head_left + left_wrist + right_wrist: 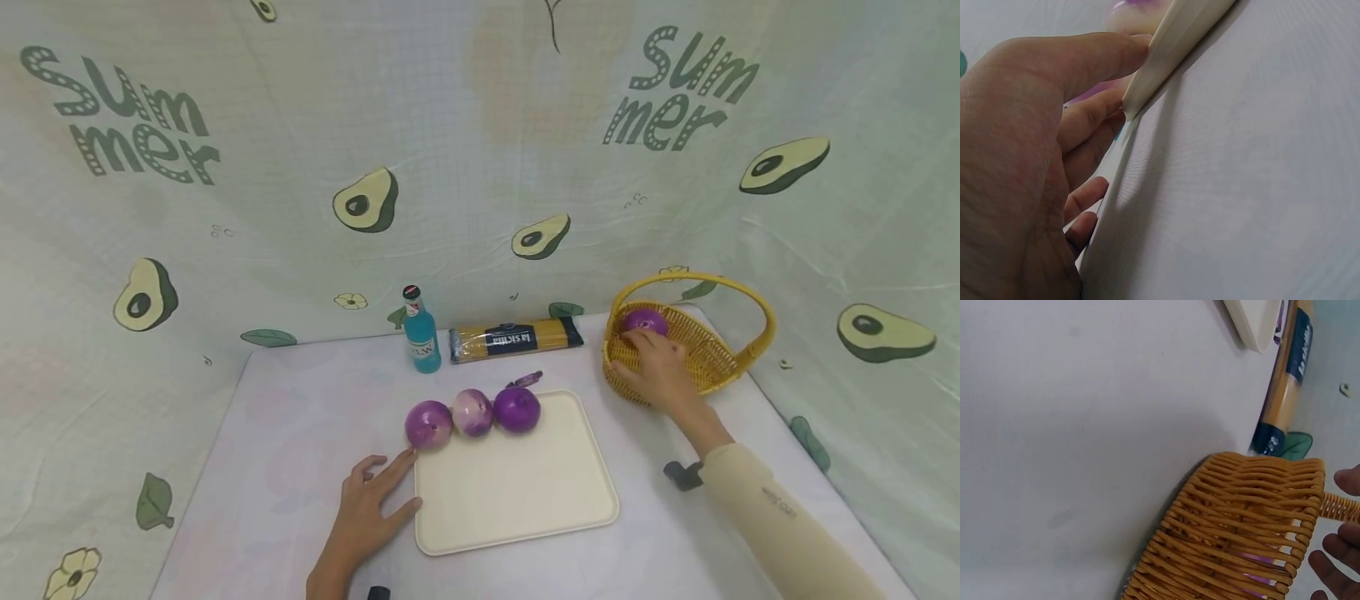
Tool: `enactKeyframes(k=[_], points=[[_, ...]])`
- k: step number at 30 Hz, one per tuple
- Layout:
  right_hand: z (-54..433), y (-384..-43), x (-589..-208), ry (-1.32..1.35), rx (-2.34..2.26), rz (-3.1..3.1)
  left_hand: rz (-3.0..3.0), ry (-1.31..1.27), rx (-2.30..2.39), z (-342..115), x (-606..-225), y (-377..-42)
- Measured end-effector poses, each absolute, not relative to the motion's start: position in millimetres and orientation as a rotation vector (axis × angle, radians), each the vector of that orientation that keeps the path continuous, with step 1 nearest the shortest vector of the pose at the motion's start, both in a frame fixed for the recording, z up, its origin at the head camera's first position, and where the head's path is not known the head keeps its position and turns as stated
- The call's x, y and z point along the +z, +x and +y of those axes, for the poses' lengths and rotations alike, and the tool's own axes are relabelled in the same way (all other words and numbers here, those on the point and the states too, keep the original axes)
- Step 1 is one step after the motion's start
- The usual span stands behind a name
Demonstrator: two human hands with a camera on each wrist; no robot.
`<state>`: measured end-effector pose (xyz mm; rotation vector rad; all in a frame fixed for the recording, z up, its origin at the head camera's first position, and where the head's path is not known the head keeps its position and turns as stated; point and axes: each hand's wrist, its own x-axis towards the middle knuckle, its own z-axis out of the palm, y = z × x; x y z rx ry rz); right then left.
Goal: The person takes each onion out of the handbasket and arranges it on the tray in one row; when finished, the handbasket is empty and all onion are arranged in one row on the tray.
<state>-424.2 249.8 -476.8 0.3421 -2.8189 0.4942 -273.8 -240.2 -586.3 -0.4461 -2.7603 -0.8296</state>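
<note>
My left hand (363, 508) rests beside the cream tray (517, 492), its thumb and fingertips touching the tray's left rim in the left wrist view. Three onions sit in a row along the tray's far edge: a purple-and-pale onion (429, 425) at left, a paler onion (472, 413) in the middle and a deep purple onion (517, 410) at right. Over the yellow wicker basket (712, 367) reaches my right hand (656, 371), fingers loosely spread. Inside the basket, just beyond those fingers, lies another purple onion (647, 322). Nothing shows between the right fingers in the right wrist view.
Behind the tray stands a blue bottle (422, 337), with a spaghetti pack (516, 338) lying to its right. A small purple item (525, 380) is just past the tray. The basket's handle (697, 277) arches upward. A printed cloth wall (450, 125) borders the table.
</note>
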Motion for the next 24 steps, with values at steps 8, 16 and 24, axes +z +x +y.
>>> enactKeyframes(k=[8, 16, 24], points=[[262, -429, -472, 0.348, 0.471, -2.811, -2.739, -0.462, -0.795, -240, -585, -274], [273, -442, -476, 0.309, 0.414, -2.812, -2.771, -0.436, -0.840, -242, -585, -273], [281, -448, -469, 0.259, 0.377, -2.853, -2.779, -0.436, -0.846, -242, -586, -276]])
